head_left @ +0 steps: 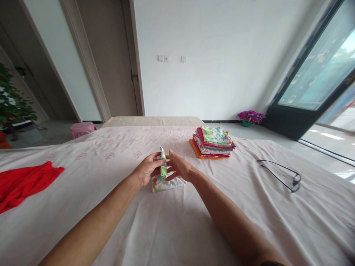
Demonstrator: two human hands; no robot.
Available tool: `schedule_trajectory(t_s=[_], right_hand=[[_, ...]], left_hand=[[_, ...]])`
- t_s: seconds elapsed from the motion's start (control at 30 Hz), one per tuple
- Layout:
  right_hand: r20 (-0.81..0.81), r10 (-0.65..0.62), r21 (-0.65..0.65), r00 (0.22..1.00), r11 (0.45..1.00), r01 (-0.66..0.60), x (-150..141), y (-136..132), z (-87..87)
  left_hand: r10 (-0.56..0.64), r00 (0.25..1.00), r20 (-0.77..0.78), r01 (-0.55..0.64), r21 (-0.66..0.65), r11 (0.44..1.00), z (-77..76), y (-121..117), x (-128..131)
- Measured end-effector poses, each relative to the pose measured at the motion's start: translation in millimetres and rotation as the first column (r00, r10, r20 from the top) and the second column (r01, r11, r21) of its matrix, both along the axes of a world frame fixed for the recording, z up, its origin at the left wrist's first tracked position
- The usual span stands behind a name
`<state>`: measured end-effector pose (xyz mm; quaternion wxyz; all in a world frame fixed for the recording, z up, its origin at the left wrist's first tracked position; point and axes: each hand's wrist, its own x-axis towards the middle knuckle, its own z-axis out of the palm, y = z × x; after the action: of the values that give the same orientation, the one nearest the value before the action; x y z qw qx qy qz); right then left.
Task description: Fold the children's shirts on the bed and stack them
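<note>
Two bare forearms [97, 218] reach inward from the lower edge over a pale sheet [144, 229] and converge at one printed cloth [163, 170]. Position of the printed cloth: centre of the sheet, lower portion lying flat, narrow folded portion standing upright between the hands. Finish: white ground, with green, orange and teal patches. Left hand [145, 170]: thumb and fingers closed on the upright fold. Right hand [180, 167]: thumb raised, fingers spread and loosely curved toward the fold; I cannot tell whether the fingertips make contact. Both hands cover part of the printed cloth, so its full outline is concealed. A dark item [271, 263] near the right arm is cut off by the lower edge and cannot be identified. One red cloth [27, 186] is cut off at the left edge. Count of the remaining items: one stack of folded cloths [213, 142], layers too tightly pressed to number; one pair of eyeglasses [296, 178], temples extended; one pink stool [82, 129]; three wall plates [167, 58]; one pot of purple flowers [251, 116].
</note>
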<state>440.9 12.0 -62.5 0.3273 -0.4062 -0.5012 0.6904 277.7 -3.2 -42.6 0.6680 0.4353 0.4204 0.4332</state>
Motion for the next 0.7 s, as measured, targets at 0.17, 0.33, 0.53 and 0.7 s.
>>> schedule_trajectory(t_s=[0.17,0.33,0.53,0.7], right_hand=[[0.052,-0.201,0.049,0.978,0.979,0.198,-1.6,8.9,-15.7],[-0.027,-0.263,0.032,0.965,0.964,0.263,4.6,11.6,-13.3],[0.071,-0.257,0.058,0.964,0.966,0.253,21.8,12.2,-2.9],[0.154,-0.251,0.117,0.956,0.965,0.234,28.3,15.4,-10.2]], left_hand=[[0.092,0.993,0.070,-0.091,-0.013,0.996,-12.6,7.7,-2.2],[0.336,0.933,-0.132,-0.294,0.263,0.919,-30.9,14.9,-19.1],[0.348,0.789,-0.507,0.048,0.614,0.788,-58.7,-2.1,-10.5],[0.451,0.531,-0.717,0.380,0.678,0.629,-76.6,-19.9,-0.2]])
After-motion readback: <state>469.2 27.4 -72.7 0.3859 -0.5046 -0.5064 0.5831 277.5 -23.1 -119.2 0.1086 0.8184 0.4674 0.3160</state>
